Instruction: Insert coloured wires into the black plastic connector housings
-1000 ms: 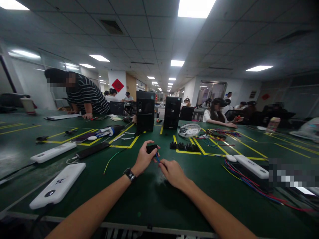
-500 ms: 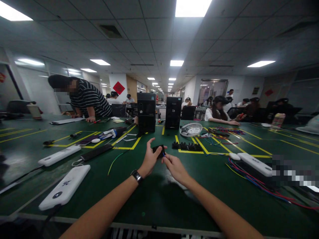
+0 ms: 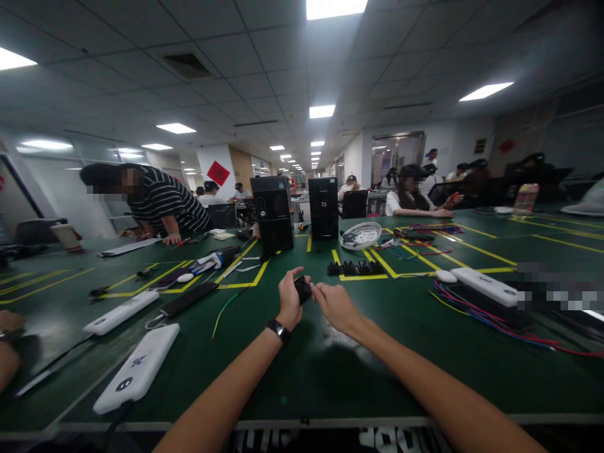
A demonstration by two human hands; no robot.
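A small black blocky part (image 3: 302, 290) is gripped in my left hand (image 3: 287, 303), its thumb and fingers closed around it above the table. My right hand (image 3: 337, 306) meets the part's right side with its fingertips pinched together. What sits in that pinch is too small to make out. A row of black plastic pieces (image 3: 358, 269) lies on the green table (image 3: 255, 371) just beyond my right hand. Left of my hands, a green-yellow wire (image 3: 225, 307) curves across the tabletop.
Two black computer towers (image 3: 272, 214) stand ahead, with a white basket (image 3: 361, 236) beside them. White power banks (image 3: 136, 368) lie at left; another (image 3: 484, 286) sits right, near red and blue wires (image 3: 491, 340). Another person's arm (image 3: 8, 343) rests at the left edge. Co-workers sit beyond.
The black part has turned in my left hand and shows a different side. The blue bit seen at my right fingertips is no longer clear. Another person's arm has appeared at far left.
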